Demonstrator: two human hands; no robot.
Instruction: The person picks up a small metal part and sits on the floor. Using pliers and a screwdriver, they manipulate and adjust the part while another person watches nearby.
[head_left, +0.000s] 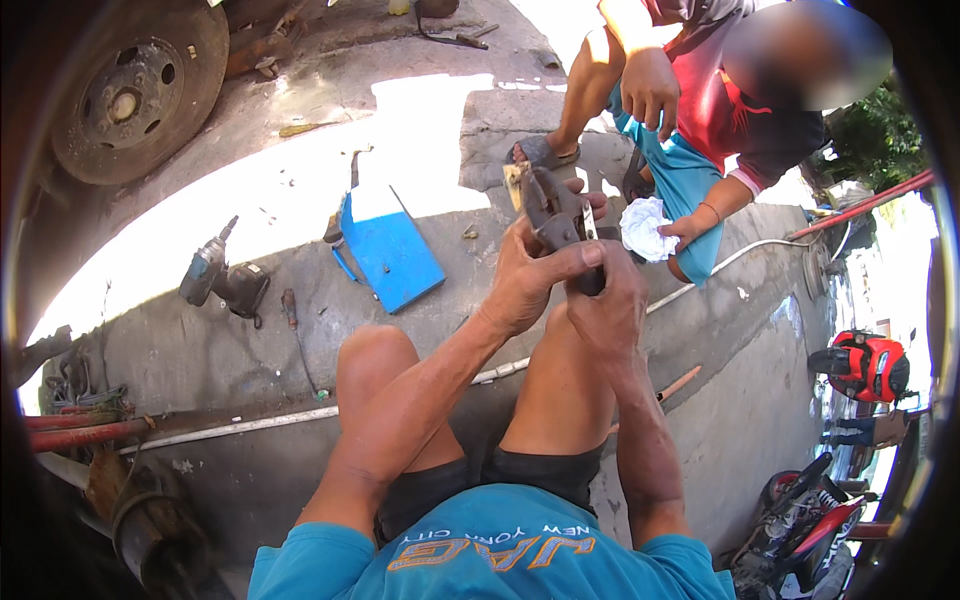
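Above my knees, near the middle, I hold a dark greasy metal part (pixel 548 210) with a tan piece at its top and a pale strip along its side. My left hand (pixel 530 270) is closed on its left side, thumb laid across it. My right hand (pixel 610 290) grips its lower end. Just beyond, at the right, a co-worker's hand (pixel 682 228) holds a white crumpled cloth or paper (pixel 645 230). A blue metal case (pixel 395 260) lies on the concrete ahead.
A power drill (pixel 210 260), screwdriver (pixel 289 308) and white pipe (pixel 225 430) lie on the concrete. A truck wheel (pixel 135 95) stands upper left, red bars (pixel 85 432) lower left. A co-worker (pixel 690 170) crouches upper right; motorcycles (pixel 800 535) stand at right.
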